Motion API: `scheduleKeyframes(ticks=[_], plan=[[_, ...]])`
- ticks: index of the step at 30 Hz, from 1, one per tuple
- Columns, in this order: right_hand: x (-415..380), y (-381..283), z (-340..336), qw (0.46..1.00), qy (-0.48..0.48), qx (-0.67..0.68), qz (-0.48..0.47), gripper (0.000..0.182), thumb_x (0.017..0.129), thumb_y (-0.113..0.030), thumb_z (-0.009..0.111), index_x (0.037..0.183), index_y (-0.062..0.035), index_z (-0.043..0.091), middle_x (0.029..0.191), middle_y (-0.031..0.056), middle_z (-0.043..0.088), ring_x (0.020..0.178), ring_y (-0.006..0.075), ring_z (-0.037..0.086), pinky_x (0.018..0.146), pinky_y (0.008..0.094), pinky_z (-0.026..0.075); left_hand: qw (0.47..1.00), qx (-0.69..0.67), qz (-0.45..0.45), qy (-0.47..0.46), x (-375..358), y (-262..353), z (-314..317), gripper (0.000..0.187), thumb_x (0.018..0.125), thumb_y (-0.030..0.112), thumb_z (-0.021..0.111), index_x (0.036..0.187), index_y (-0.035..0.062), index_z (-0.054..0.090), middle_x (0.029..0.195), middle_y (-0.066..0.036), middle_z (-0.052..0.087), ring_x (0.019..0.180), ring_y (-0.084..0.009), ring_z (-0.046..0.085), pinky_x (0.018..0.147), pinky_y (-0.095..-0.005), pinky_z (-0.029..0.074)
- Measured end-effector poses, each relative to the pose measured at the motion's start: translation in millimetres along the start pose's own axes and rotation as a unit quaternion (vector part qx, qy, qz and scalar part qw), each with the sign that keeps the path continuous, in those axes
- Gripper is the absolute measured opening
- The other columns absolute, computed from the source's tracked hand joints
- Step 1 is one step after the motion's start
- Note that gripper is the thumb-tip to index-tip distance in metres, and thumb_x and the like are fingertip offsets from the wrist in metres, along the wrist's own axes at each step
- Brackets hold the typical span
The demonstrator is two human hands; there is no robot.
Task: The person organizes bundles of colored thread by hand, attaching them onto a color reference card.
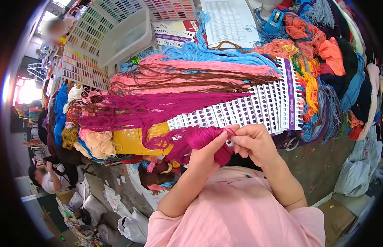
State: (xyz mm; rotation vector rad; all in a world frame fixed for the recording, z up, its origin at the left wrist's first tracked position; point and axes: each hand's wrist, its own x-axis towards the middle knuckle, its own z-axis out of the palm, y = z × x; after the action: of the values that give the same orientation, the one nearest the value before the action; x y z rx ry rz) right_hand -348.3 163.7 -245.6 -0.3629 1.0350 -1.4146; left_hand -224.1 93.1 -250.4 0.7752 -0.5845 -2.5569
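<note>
A thick skein of magenta embroidery thread (201, 137) is gripped in my left hand (206, 155), its loose tail trailing left over the table edge. Close beside it, my right hand (254, 144) pinches strands drawn from the same skein between thumb and fingers. Just beyond both hands lie overlapping white thread cards (224, 114) with rows of punched holes; the rightmost has a purple strip (291, 94) lettered "Cross Stitch". Long magenta threads (158, 108), pink threads (187, 69), brown strands and blue threads (216, 53) are spread across the cards.
Colour charts (86, 45) and a clear plastic tub (127, 39) stand at the back left. A printed sheet (230, 22) lies behind. Piles of coloured thread (304, 31) fill the right side. Plastic bags (358, 164) are at far right. Another person (55, 177) is at left.
</note>
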Motion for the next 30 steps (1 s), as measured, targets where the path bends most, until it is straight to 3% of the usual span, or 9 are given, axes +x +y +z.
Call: scheduleKeyframes(ticks=[8, 11, 14, 17, 20, 21, 24, 30], plan=[[2.3, 2.8, -2.2, 0.996, 0.005, 0.088, 0.01, 0.016, 0.079, -0.009, 0.048, 0.087, 0.0021, 0.054, 0.059, 0.006, 0.055, 0.041, 0.004, 0.044, 0.037, 0.0147, 0.032, 0.999, -0.052, 0.004, -0.016, 0.5, 6.2, 1.9, 0.027, 0.084, 0.017, 0.039, 0.098, -0.0044, 0.05, 0.095, -0.014, 0.053, 0.08, -0.0187, 0.052, 0.071, -0.032, 0.042], [1.8, -0.2, 0.4, 0.998, -0.007, 0.059, 0.029, 0.015, 0.079, -0.011, 0.048, 0.084, 0.0018, 0.055, 0.057, 0.003, 0.052, 0.041, 0.0029, 0.041, 0.036, 0.0142, 0.028, 0.996, -0.089, -0.027, 0.01, 1.3, 6.9, 1.4, 0.029, 0.085, 0.019, 0.035, 0.1, -0.0023, 0.049, 0.099, -0.014, 0.052, 0.088, -0.0194, 0.05, 0.074, -0.0353, 0.042], [-0.7, 1.3, 6.4, 0.997, -0.005, -0.075, 0.014, 0.017, 0.08, -0.013, 0.047, 0.083, 0.002, 0.055, 0.052, -0.0026, 0.044, 0.039, 0.0014, 0.033, 0.035, 0.0151, 0.022, 0.995, -0.088, -0.037, 0.005, 1.5, 5.4, -2.4, 0.03, 0.086, 0.02, 0.034, 0.102, -0.0013, 0.047, 0.102, -0.012, 0.05, 0.096, -0.0193, 0.046, 0.079, -0.0387, 0.04], [-0.8, -0.2, -4.1, 0.996, 0.014, 0.06, 0.057, 0.018, 0.08, -0.015, 0.047, 0.08, 0.0014, 0.055, 0.049, -0.0066, 0.037, 0.038, 0.0007, 0.025, 0.034, 0.0165, 0.018, 0.996, -0.082, -0.027, -0.026, 0.6, 4.0, -7.3, 0.031, 0.086, 0.021, 0.034, 0.105, -0.001, 0.045, 0.107, -0.012, 0.048, 0.101, -0.0191, 0.043, 0.082, -0.0403, 0.039], [0.4, 1.5, -5.2, 0.996, 0.036, 0.065, 0.039, 0.018, 0.08, -0.016, 0.047, 0.078, 0.0001, 0.056, 0.048, -0.0083, 0.032, 0.039, 0.0004, 0.021, 0.034, 0.0171, 0.016, 0.997, -0.062, -0.024, -0.025, -0.4, 1.9, -7.2, 0.039, 0.087, 0.026, 0.03, 0.11, -0.0039, 0.04, 0.115, -0.013, 0.041, 0.105, -0.0214, 0.041, 0.085, -0.0407, 0.037], [-0.3, -0.3, -3.2, 0.997, 0.027, 0.064, 0.036, 0.017, 0.079, -0.014, 0.049, 0.075, 0.0005, 0.057, 0.049, -0.0076, 0.037, 0.039, -0.0003, 0.023, 0.035, 0.0165, 0.016, 0.998, -0.051, -0.026, -0.019, -0.9, 1.3, -6.3, 0.043, 0.087, 0.028, 0.027, 0.112, -0.0053, 0.038, 0.119, -0.014, 0.037, 0.107, -0.0226, 0.039, 0.086, -0.0408, 0.036], [-1.7, -5.8, 5.1, 0.995, 0.023, -0.096, 0.031, 0.014, 0.076, -0.011, 0.052, 0.075, 0.0015, 0.058, 0.054, -0.004, 0.046, 0.042, -0.0001, 0.033, 0.035, 0.0156, 0.024, 0.997, -0.028, -0.031, -0.063, -2.5, 5.8, 1.1, 0.044, 0.087, 0.029, 0.026, 0.114, -0.0046, 0.036, 0.122, -0.015, 0.033, 0.108, -0.0227, 0.038, 0.085, -0.0416, 0.036], [0.2, -1.9, 14.0, 0.997, 0.055, -0.031, 0.054, 0.01, 0.073, -0.008, 0.055, 0.075, 0.001, 0.059, 0.065, 0.0019, 0.055, 0.054, 0.0051, 0.049, 0.044, 0.0199, 0.042, 0.995, 0.017, -0.018, -0.092, -2.4, 3.7, -0.1, 0.046, 0.087, 0.031, 0.025, 0.117, -0.0039, 0.032, 0.123, -0.014, 0.031, 0.107, -0.0234, 0.039, 0.084, -0.0416, 0.037]])
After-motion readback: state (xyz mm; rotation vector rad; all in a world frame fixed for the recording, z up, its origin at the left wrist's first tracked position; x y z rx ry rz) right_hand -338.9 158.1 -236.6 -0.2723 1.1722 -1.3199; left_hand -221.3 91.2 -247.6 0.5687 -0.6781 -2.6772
